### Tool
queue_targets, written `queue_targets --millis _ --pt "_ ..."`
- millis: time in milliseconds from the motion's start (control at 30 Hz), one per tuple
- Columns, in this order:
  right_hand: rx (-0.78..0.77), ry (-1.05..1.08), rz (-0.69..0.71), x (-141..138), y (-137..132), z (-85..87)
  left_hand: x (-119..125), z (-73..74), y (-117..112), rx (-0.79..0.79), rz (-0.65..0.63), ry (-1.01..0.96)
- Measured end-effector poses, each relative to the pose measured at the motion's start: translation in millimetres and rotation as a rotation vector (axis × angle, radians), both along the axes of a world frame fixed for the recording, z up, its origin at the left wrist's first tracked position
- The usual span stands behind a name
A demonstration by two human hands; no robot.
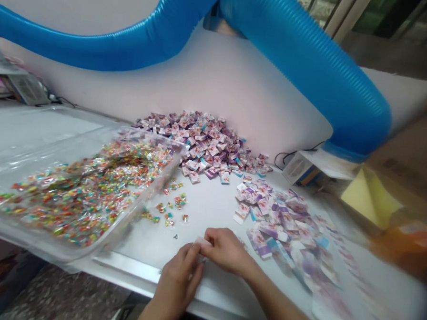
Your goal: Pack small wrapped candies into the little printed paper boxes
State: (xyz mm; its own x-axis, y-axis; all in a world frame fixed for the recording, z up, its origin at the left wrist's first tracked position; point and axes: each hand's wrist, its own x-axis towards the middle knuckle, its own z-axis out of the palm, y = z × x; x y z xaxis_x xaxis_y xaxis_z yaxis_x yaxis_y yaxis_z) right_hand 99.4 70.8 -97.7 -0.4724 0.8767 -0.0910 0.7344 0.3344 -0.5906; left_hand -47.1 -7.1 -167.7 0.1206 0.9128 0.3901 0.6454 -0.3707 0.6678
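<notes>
Near the table's front edge, my left hand (181,274) and my right hand (226,250) meet with fingers closed on one small white carton (203,242). Most of that carton is hidden by the fingers, so I cannot tell whether its flaps are folded. Just beyond my hands lie several small clear packets of coloured candies (180,201) on the white table (204,207). A heap of small white-and-purple cartons (214,145) rises against the wall. More such cartons (278,211) spread beside my right hand and forearm, blurred toward the right.
On the left stands a large clear plastic tray (124,231), filled with colourful candy packets (86,191). A blue ribbed hose (304,59) arches above the table. At right are a white device (302,169) and a yellow paper piece (371,197).
</notes>
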Motion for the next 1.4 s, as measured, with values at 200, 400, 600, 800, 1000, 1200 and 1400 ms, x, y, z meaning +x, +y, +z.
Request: queue_targets --millis 200,400,600,800,1000,1200,1400 --pt "-0.183 0.154 0.11 -24.8 32.9 -16.6 -23.6 1.3 -3.1 -0.006 0.198 -0.044" --pt "0.024 0.138 -0.096 -60.0 46.4 -41.6 -33.4 0.7 -4.5 -0.016 0.277 -0.015" --pt "-0.177 0.41 -0.06 -25.2 30.1 -18.8 -29.9 -3.3 0.9 0.005 0.237 -0.047" --pt "0.003 0.245 0.049 -8.8 1.6 3.2 -12.0 -4.2 9.3 0.015 0.12 -0.035" --pt "0.247 -0.258 0.279 -4.6 -1.0 22.3 -1.6 -9.2 8.8 -0.023 0.104 -0.004" --pt "0.277 -0.478 0.475 -5.6 -8.3 35.2 5.7 -21.6 10.5 0.046 0.177 0.008" --pt "0.172 -0.223 0.058 -0.4 -4.6 16.2 15.7 -25.8 13.3 0.264 0.224 0.006"
